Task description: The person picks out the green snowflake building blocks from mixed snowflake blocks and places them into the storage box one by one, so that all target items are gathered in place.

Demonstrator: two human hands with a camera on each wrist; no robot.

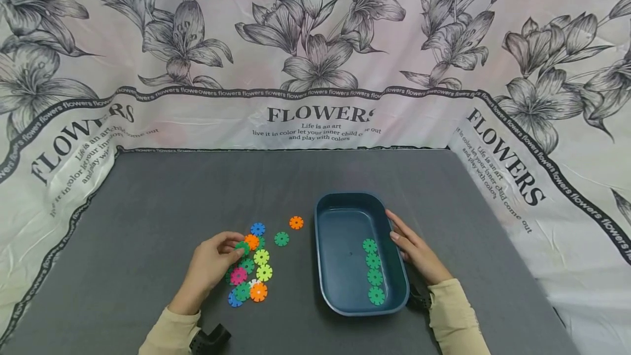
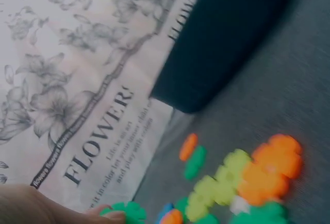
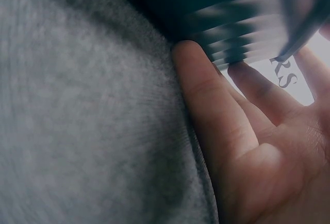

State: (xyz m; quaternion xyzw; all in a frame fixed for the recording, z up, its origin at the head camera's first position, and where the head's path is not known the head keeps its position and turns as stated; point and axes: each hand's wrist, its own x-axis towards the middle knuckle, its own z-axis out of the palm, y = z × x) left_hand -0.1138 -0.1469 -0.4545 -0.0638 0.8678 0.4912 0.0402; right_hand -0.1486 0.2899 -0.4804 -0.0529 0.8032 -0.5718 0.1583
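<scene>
My left hand pinches a green flower-shaped plastic disc between thumb and fingertips, over the left edge of a loose pile. The same green disc shows at the bottom of the left wrist view. Pink, yellow, orange, blue and more green discs lie overlapping in that pile. To its right stands a dark blue bin, with several green discs in a column on its floor. Fairly straight fingers of my right hand rest against the bin's right outer wall.
A lone green disc and an orange disc lie between the pile and the bin. Grey cloth covers the table. A flower-printed curtain hangs behind and along both sides.
</scene>
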